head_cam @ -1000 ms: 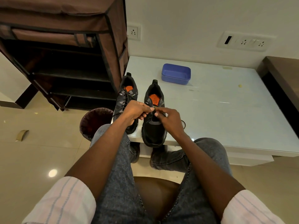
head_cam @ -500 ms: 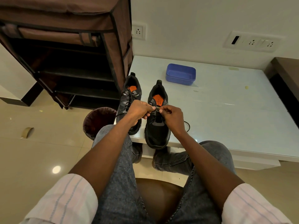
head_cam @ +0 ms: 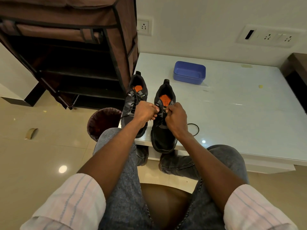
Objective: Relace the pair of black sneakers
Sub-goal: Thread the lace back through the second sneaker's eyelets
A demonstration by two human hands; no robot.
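Observation:
Two black sneakers with orange insoles stand side by side at the near left edge of the white table (head_cam: pixel 232 113), toes toward me. The left sneaker (head_cam: pixel 132 100) is laced. Both hands work over the upper eyelets of the right sneaker (head_cam: pixel 163 138). My left hand (head_cam: pixel 145 112) pinches the black lace at the shoe's left side. My right hand (head_cam: pixel 176 118) pinches the lace at its right side. A loose loop of black lace (head_cam: pixel 195 128) trails on the table to the right of the shoe.
A blue plastic box (head_cam: pixel 189 72) sits further back on the table. A brown fabric shoe rack (head_cam: pixel 74 55) stands to the left, with a dark waste bin (head_cam: pixel 101 122) on the floor beside the table. My knees in jeans are under the table edge.
Both hands stayed on the right sneaker's lace, and my fingers shifted slightly higher toward the tongue. The view moved a little.

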